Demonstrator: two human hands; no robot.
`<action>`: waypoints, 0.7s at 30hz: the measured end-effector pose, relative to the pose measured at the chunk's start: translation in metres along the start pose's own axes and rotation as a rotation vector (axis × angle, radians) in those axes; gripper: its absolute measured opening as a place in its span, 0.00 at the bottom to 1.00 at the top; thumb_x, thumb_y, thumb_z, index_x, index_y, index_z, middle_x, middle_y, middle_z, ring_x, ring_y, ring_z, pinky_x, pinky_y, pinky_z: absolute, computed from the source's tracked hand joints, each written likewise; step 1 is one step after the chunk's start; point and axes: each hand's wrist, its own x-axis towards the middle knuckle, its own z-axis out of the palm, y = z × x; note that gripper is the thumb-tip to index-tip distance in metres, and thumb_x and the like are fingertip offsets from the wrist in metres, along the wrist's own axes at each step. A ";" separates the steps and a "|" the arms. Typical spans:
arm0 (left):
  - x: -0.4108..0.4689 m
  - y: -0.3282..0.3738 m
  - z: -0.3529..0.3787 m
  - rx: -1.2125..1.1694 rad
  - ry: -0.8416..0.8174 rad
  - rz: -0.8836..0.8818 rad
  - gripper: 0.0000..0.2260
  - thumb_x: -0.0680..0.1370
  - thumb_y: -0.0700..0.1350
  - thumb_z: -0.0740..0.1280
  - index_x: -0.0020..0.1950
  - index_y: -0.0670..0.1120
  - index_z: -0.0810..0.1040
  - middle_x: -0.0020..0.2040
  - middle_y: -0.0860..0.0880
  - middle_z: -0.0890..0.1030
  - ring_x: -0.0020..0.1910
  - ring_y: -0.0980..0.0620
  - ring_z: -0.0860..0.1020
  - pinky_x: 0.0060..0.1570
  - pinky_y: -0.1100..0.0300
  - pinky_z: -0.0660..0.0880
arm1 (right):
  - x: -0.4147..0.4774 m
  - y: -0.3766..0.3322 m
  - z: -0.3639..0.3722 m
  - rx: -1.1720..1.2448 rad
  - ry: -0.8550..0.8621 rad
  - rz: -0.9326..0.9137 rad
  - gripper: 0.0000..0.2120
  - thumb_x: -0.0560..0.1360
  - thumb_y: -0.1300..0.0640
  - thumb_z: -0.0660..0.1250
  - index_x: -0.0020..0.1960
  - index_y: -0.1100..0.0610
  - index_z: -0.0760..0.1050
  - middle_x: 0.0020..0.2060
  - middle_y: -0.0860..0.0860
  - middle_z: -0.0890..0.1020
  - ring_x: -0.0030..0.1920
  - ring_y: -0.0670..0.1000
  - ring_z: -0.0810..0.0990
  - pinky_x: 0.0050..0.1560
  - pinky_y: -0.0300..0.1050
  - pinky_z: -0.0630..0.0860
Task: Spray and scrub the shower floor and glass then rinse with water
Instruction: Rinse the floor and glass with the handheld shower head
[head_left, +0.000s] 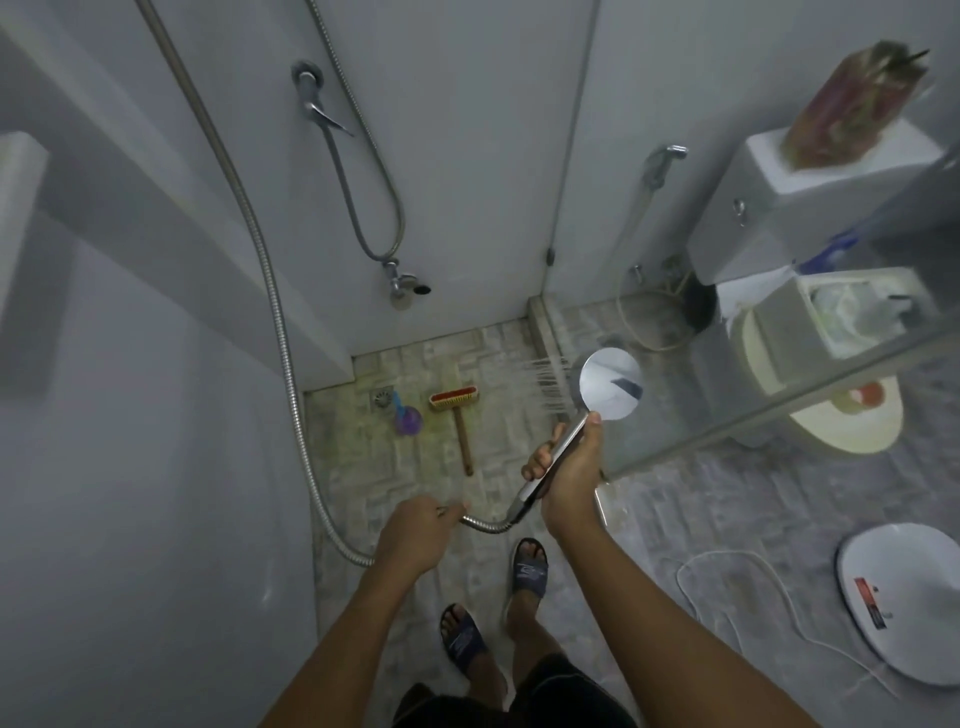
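Head cam says you're on the rinse. Your right hand (566, 467) is wrapped round the shower head (610, 384) handle, with water jetting out over the shower floor (405, 483). Your left hand (415, 530) grips the hose (280, 322) just behind it. The scrub brush (457, 415) lies on the tiles ahead, clear of both hands. Next, I'd guess, sweep the spray across the glass (649, 234) right beside it.

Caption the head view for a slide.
Right hand sprays water from the shower head, left hand grips its hose; scrub brush lies on the floor.
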 end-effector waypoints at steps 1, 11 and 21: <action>0.006 0.005 -0.002 -0.007 0.010 -0.010 0.26 0.80 0.59 0.67 0.27 0.48 0.66 0.26 0.50 0.70 0.27 0.51 0.70 0.30 0.58 0.62 | 0.007 -0.006 0.006 -0.014 -0.016 0.011 0.26 0.78 0.34 0.54 0.36 0.55 0.68 0.23 0.52 0.63 0.22 0.51 0.61 0.26 0.41 0.61; 0.039 0.040 -0.018 -0.074 0.077 -0.043 0.24 0.79 0.60 0.67 0.29 0.46 0.70 0.29 0.48 0.73 0.29 0.51 0.72 0.32 0.58 0.64 | 0.049 -0.041 0.046 -0.060 -0.074 0.061 0.25 0.78 0.35 0.56 0.37 0.55 0.67 0.23 0.52 0.63 0.22 0.51 0.61 0.25 0.40 0.61; 0.049 0.049 -0.024 -0.068 0.091 -0.046 0.26 0.79 0.61 0.66 0.28 0.47 0.67 0.28 0.49 0.70 0.29 0.49 0.71 0.32 0.57 0.64 | 0.066 -0.050 0.061 -0.149 -0.093 0.092 0.26 0.75 0.31 0.58 0.36 0.55 0.67 0.24 0.53 0.64 0.22 0.52 0.62 0.27 0.42 0.63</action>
